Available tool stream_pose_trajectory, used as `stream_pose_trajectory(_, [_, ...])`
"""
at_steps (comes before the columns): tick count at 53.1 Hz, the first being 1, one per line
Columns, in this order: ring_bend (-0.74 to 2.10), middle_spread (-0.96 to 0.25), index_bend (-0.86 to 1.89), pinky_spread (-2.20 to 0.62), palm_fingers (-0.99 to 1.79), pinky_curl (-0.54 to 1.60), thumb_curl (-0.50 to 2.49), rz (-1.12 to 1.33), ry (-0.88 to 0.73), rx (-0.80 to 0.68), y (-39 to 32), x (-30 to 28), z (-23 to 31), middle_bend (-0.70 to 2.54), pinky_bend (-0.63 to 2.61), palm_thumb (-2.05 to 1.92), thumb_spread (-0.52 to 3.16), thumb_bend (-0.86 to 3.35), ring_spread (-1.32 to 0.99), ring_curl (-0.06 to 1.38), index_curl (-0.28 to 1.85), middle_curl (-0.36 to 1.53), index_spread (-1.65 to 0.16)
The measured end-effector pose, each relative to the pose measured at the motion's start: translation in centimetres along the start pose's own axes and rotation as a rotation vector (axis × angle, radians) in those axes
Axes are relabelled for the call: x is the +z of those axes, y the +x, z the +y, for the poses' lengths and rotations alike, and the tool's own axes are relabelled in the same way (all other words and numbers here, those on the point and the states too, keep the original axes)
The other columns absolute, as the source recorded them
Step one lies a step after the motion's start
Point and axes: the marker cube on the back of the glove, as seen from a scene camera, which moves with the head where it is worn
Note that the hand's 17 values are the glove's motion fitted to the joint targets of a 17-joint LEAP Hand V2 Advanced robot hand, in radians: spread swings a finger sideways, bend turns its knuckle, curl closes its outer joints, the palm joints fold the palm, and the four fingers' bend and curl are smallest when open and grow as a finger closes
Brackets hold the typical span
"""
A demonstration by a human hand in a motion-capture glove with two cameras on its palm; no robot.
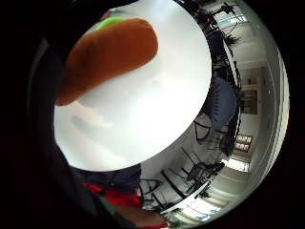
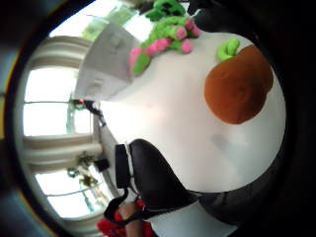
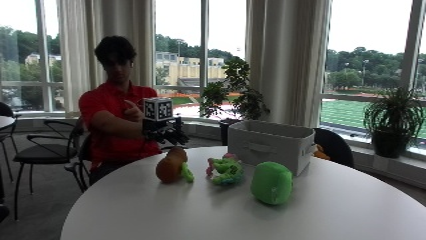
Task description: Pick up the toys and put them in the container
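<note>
The fingers of the gloved right hand (image 3: 170, 132) point down and look loosely spread, with nothing between them, though the outside view is too small to show each one; the hand hangs in the air left of centre, just above the orange toy (image 3: 170, 164) and not touching it. That orange toy, a rounded carrot-like plush with a green stub at its base, lies on the round white table (image 3: 200, 215) left of the frame's middle. In the little finger side palm view the orange toy (image 1: 112, 55) fills the upper left over the white table (image 1: 152, 124), close beneath the palm. In the thumb side view the orange toy (image 2: 238, 85) sits at the right, its green stub toward the top, with a black strap of the hand (image 2: 153, 180) at the lower centre. Just right of the orange toy in the outside view lies a green and pink toy (image 3: 226, 171), and further right, nearer the camera, a plain green toy (image 3: 271, 183) stands on the table. The green and pink toy (image 2: 165, 42) shows at the top of the thumb side view beside the container (image 2: 106, 64). The pale, open-topped container (image 3: 269, 145) stands behind the toys, right of centre, at the table's far side. The person, in a red shirt, sits at the left behind the table.
</note>
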Motion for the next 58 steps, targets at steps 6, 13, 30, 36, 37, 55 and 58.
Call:
stream_pose_trajectory(6, [0.2, -0.16, 0.19, -0.02, 0.11, 0.25, 0.12, 0.036, -0.013, -0.027, 1.3, -0.7, -0.2, 0.28, 0.37, -0.11, 0.97, -0.09, -0.23, 0.13, 0.27, 0.24, -0.38])
stream_pose_trajectory(13, [0.21, -0.17, 0.18, -0.01, 0.1, 0.26, 0.15, 0.115, -0.024, -0.058, 3.6, -0.8, -2.8, 0.26, 0.37, -0.11, 0.92, -0.08, -0.24, 0.16, 0.29, 0.26, -0.39])
stream_pose_trajectory(30, [0.16, -0.16, 0.12, 0.05, -0.1, 0.37, 0.2, 0.114, -0.178, -0.173, 4.9, 4.5, -7.3, 0.15, 0.7, -0.09, 0.85, -0.08, -0.18, 0.18, 0.25, 0.26, -0.38])
stream_pose_trajectory(36, [0.15, -0.15, 0.12, 0.08, -0.13, 0.41, 0.21, 0.222, -0.292, -0.213, 4.3, 5.7, -7.4, 0.14, 0.85, -0.1, 0.78, -0.09, -0.16, 0.18, 0.24, 0.26, -0.38])
stream_pose_trajectory(37, [0.15, -0.14, 0.12, 0.08, -0.12, 0.42, 0.22, 0.243, -0.304, -0.22, 4.4, 5.7, -7.6, 0.13, 0.89, -0.1, 0.76, -0.09, -0.15, 0.18, 0.23, 0.25, -0.38])
stream_pose_trajectory(55, [0.37, -0.23, 0.37, 0.04, 0.4, 0.39, 0.31, 0.236, -0.228, -0.24, 4.7, 6.3, -9.6, 0.29, 0.91, 0.14, 0.97, 0.02, -0.13, 0.21, 0.28, 0.28, -0.45])
stream_pose_trajectory(58, [0.39, -0.29, 0.45, 0.0, 0.51, 0.36, 0.33, 0.209, -0.178, -0.235, 4.5, 6.4, -9.9, 0.34, 0.83, 0.15, 1.01, 0.01, -0.18, 0.22, 0.32, 0.3, -0.45])
